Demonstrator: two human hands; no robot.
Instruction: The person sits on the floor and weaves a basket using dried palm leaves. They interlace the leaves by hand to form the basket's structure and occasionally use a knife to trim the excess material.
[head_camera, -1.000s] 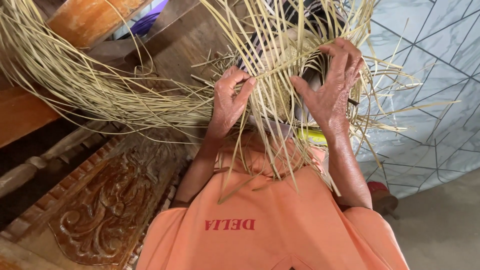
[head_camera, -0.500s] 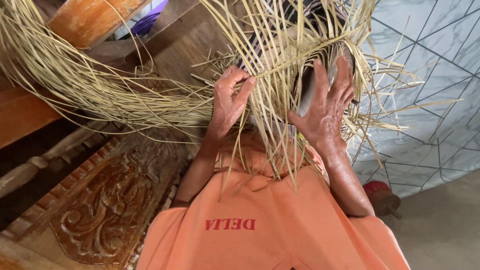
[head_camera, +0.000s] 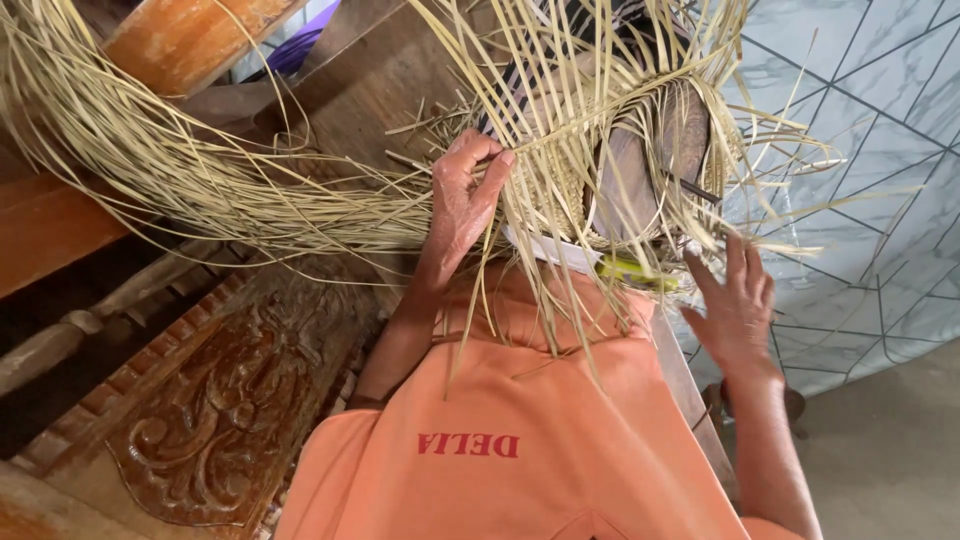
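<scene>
2 hands: left hand (head_camera: 465, 200) pinches straw strands (head_camera: 250, 200); right hand (head_camera: 738, 305) free.

Straw strips (head_camera: 600, 120): dry, pale, matt plant fibre, stiff and frayed, at the left hand's (head_camera: 462, 205) grip. Woven piece (head_camera: 560, 190) beside that grip: same fibre, rough. Wooden form (head_camera: 640, 170) inside it: dark, smooth-worn. Shirt (head_camera: 520, 430) below the grip: orange matt cloth. Carved panel (head_camera: 215, 420): brown wood, slightly glossy. Floor tiles (head_camera: 870, 150): glazed, marbled.

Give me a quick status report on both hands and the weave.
Left hand pinching straw strands. Right hand open, off the weave, fingers spread. Half-woven straw piece sits on a wooden form. Loose strand bundle trails left, nothing blocking.
</scene>
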